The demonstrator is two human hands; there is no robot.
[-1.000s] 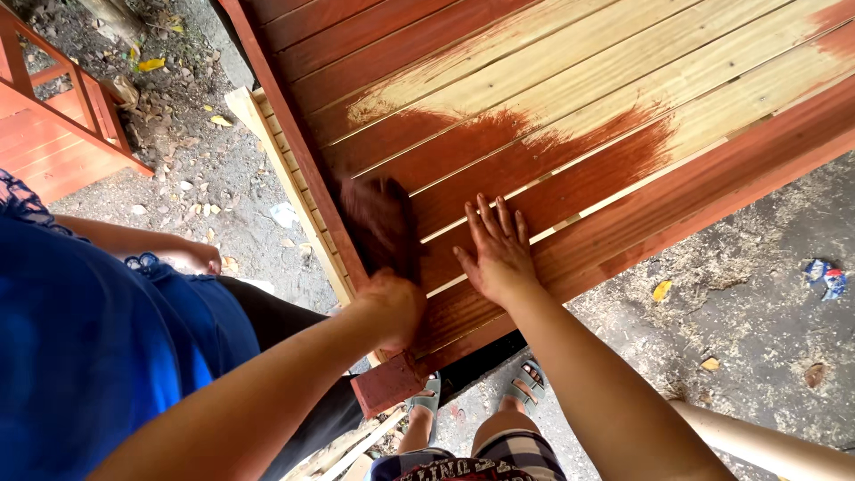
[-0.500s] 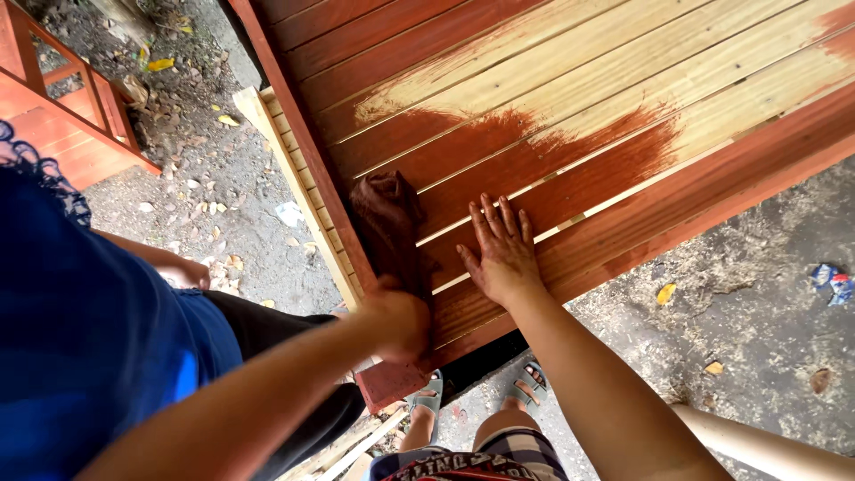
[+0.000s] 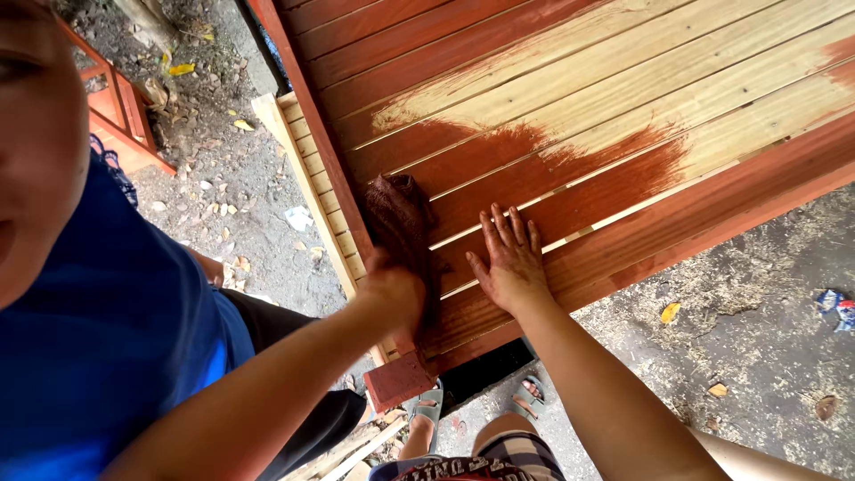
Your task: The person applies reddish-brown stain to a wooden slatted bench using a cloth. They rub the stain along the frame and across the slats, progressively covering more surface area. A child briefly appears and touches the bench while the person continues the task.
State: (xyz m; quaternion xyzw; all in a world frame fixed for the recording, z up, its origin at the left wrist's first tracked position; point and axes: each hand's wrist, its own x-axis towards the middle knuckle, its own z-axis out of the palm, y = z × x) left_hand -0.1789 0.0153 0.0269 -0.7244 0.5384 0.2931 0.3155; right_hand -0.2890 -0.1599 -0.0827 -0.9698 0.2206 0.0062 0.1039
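Observation:
My left hand [image 3: 392, 294] is shut on a dark stained cloth [image 3: 401, 218] and presses it against the left end of a slatted wooden panel [image 3: 623, 98]. My right hand [image 3: 508, 263] lies flat just right of the cloth, fingers spread on a slat that is stained red-brown. The stain [image 3: 570, 174] covers the left and near slats. The middle and far right slats are bare pale wood.
A person in a blue shirt [image 3: 107, 338] leans in close at my left, filling that side. A pale slatted frame [image 3: 307, 191] lies beside the panel's left edge. Red wooden furniture [image 3: 125, 116] stands at the top left. My sandalled feet [image 3: 427, 414] are below. Leaves and litter [image 3: 833, 307] dot the gravel.
The view has shifted and the person in blue has leaned further in. My left hand and the cloth stay at the panel's left end; my right hand remains flat on the slat.

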